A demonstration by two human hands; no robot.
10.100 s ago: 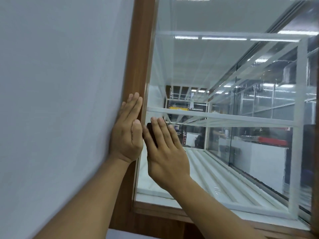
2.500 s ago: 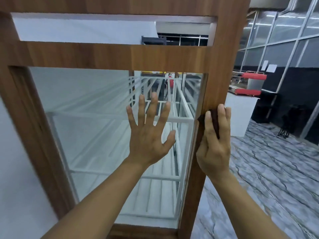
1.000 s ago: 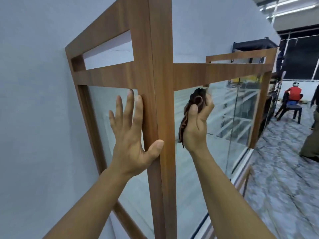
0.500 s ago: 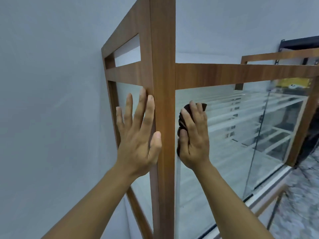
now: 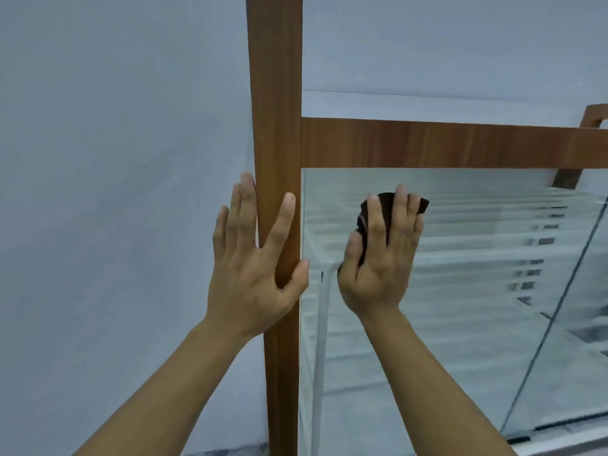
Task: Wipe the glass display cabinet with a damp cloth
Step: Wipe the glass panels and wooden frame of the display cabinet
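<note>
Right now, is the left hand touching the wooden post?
Touching. Head view: left hand lies on the wooden post, forefinger and thumb on its front face.

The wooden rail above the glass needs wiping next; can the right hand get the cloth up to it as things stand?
Probably yes: the right hand presses the cloth flat on the glass below the rail, with nothing between them; the left hand rests aside on the post.

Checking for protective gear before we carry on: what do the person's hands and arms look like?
Both are bare. The left hand and right hand show no gloves, rings or bands. The left forearm and right forearm are uncovered down to the bottom edge of the picture: no sleeves, watch or markings in view.
</note>
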